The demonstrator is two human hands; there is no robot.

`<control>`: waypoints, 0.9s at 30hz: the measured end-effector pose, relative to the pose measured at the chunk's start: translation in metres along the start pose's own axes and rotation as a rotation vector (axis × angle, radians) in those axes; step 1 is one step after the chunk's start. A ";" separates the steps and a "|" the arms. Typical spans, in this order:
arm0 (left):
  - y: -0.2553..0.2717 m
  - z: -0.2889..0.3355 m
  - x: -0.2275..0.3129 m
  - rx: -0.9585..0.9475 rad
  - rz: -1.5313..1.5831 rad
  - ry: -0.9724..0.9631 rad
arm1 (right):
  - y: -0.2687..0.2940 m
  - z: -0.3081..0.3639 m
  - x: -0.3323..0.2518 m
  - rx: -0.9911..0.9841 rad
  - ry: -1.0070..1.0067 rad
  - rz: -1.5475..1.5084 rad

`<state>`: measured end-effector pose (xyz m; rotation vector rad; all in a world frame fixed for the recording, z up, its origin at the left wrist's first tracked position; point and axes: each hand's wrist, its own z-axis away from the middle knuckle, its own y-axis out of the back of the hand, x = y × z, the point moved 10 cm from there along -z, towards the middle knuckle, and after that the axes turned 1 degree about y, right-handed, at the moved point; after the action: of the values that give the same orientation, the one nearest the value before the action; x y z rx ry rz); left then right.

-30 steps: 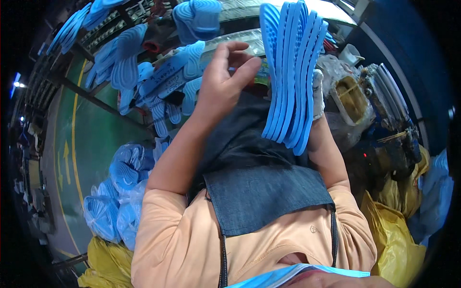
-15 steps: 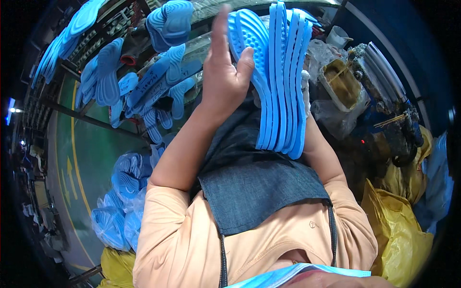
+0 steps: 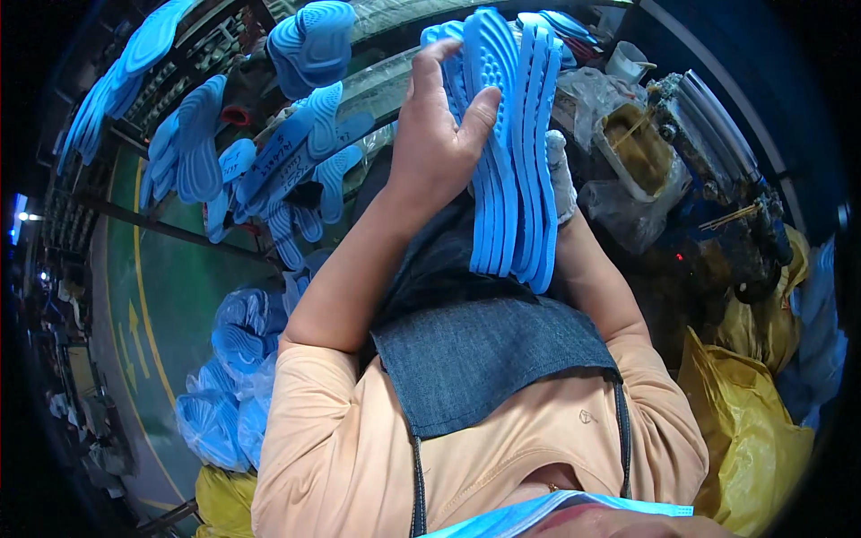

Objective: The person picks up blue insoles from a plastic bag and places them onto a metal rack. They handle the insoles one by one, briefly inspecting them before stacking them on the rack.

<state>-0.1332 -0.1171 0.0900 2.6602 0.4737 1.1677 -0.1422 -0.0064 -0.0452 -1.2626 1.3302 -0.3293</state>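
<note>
A bundle of several blue foam insoles (image 3: 520, 161) stands on end in front of my chest, their ridged and bumpy faces turned partly to the left. My left hand (image 3: 441, 130) grips the left-hand insoles, its thumb across a bumpy face and its fingers curled at their upper left edge. My right hand (image 3: 561, 179), in a whitish glove, supports the bundle from the right and behind; most of its fingers are hidden by the insoles. A narrow gap splits the bundle near its middle.
Loose blue insoles (image 3: 291, 148) lie on a rack to the left, some with handwriting. Bagged blue insoles (image 3: 215, 417) sit below them. On the right are a crusted tray (image 3: 635, 152) with sticks, a white cup (image 3: 628, 65), machinery (image 3: 717, 134) and yellow sacks (image 3: 744, 430).
My left hand, open beside the bundle before, has moved right and closed on its left insoles. The bundle has shifted slightly left and its insoles have regrouped.
</note>
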 end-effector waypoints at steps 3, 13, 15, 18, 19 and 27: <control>-0.006 0.001 -0.003 -0.013 -0.076 -0.077 | 0.001 0.003 0.001 0.048 -0.025 -0.008; -0.061 0.016 -0.103 -0.088 0.643 0.357 | 0.032 -0.002 -0.002 0.450 -0.119 0.366; -0.069 0.021 -0.140 -0.083 0.707 0.546 | 0.061 -0.013 0.001 0.478 -0.136 0.417; -0.046 0.035 -0.186 -0.020 0.524 0.634 | 0.105 -0.045 -0.007 0.504 -0.144 0.471; -0.025 0.047 -0.199 0.024 0.410 0.650 | 0.127 -0.058 -0.011 0.505 -0.185 0.486; 0.217 0.209 -0.242 0.336 0.106 0.777 | 0.186 -0.191 -0.097 0.838 -0.187 0.893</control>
<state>-0.0872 -0.4178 -0.1480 2.3951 0.6936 2.3370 -0.4158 0.0462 -0.0979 0.0401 1.2534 -0.0928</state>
